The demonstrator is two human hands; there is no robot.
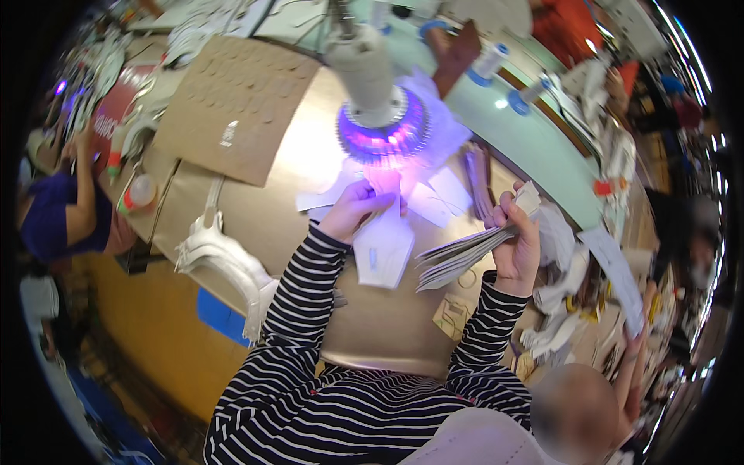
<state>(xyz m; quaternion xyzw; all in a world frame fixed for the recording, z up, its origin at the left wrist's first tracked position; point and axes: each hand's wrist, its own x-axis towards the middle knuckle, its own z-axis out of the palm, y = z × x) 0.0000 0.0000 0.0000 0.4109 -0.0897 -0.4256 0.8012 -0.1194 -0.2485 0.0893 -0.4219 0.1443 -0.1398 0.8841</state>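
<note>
The sleeves [310,302] are black with thin white stripes. The flat piece [384,248] under the left hand [353,209] is white with a small bluish mark; the stack of pieces [457,256] in the right hand [519,248] is white and grey. The lamp [381,128] glows violet from a pale grey neck. The table [294,155] is tan; the cardboard sheet [232,105] is brown

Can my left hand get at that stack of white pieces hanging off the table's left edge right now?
Probably not right away. The left hand is busy holding a white piece under the lamp; the stack lies unblocked beside that forearm.
</note>
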